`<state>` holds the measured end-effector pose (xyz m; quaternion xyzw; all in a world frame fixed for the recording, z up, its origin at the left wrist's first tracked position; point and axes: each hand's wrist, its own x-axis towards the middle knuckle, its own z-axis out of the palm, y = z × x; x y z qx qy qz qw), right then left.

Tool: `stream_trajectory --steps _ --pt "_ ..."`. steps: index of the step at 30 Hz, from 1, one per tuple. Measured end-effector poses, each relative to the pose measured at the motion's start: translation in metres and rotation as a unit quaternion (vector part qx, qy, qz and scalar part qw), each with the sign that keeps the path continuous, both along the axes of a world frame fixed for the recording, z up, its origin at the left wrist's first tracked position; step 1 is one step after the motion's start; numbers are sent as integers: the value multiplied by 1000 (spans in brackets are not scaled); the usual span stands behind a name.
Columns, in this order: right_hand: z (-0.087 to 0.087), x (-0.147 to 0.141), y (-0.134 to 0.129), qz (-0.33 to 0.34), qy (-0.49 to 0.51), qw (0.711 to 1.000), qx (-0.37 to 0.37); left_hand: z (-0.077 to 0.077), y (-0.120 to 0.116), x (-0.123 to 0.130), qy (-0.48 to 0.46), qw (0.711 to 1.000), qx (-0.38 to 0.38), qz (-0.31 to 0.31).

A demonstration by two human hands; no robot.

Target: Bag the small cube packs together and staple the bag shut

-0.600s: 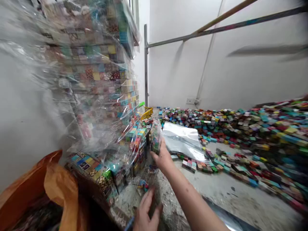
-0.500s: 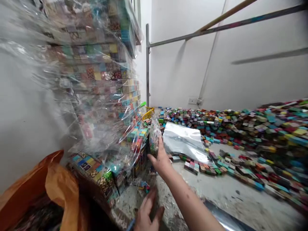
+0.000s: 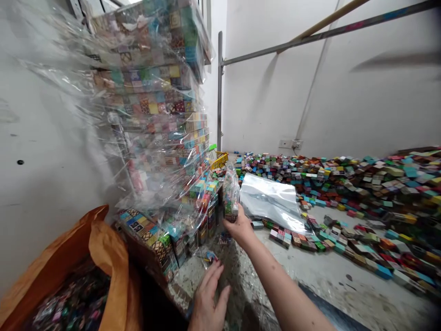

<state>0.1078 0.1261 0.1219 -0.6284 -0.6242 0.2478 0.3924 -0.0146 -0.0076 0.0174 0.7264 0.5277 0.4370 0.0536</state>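
My right hand (image 3: 240, 226) reaches forward and grips the lower end of a clear plastic bag of small patterned blocks (image 3: 230, 195), thumb on its near left side and fingers at its right. The bag stands upright beside a tall stack of colourful patterned boxes (image 3: 165, 124). Lower in view, my left hand (image 3: 208, 296) is open above the floor, fingers stretched forward and thumb apart, holding nothing. Just beyond its fingertips lies a small blue and red scrap (image 3: 211, 255) with clear film. A silvery sheet (image 3: 270, 200) lies right of the bag.
Loose plastic film (image 3: 151, 184) drapes over the stack. An orange sack (image 3: 110, 257) with dark shiny bits stands at lower left. Heaps of colourful blocks (image 3: 344, 184) line the wall at right. Behind are a yellow basket (image 3: 219, 160) and a metal frame (image 3: 220, 92).
My right hand has closed around the bottom of the bag, where its fingers were spread against it before. My left hand has shifted slightly. The whole view has swung a little left.
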Motion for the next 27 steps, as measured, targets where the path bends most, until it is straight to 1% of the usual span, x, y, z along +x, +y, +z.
stream_trajectory --steps 3,5,6,8,10,13,15,18,21,24,27 --pt "12 8 14 9 -49 999 -8 4 0 -4 33 999 -1 31" --pt "15 10 23 4 -76 997 -13 6 4 -5 57 996 -25 66" --pt "14 8 26 2 -87 996 -18 6 7 -5 69 993 -46 83" --pt "5 3 30 2 -104 994 -32 7 12 -3 91 986 -100 101" --pt "-8 -3 29 16 -116 992 -45 9 16 1 114 979 -146 82" --pt "-23 -5 24 46 -130 989 -43 13 17 4 141 976 -163 14" --pt "-25 -2 21 63 -141 987 -38 17 16 4 147 976 -157 -23" --pt "-21 7 19 78 -165 982 -40 21 13 2 153 975 -152 -54" --pt "-22 12 16 69 -205 975 -52 22 12 1 149 976 -150 -57" --pt "-29 9 7 51 -245 966 -66 20 12 2 145 978 -145 -42" --pt "-37 0 -5 46 -272 959 -69 15 11 3 141 981 -134 -23"
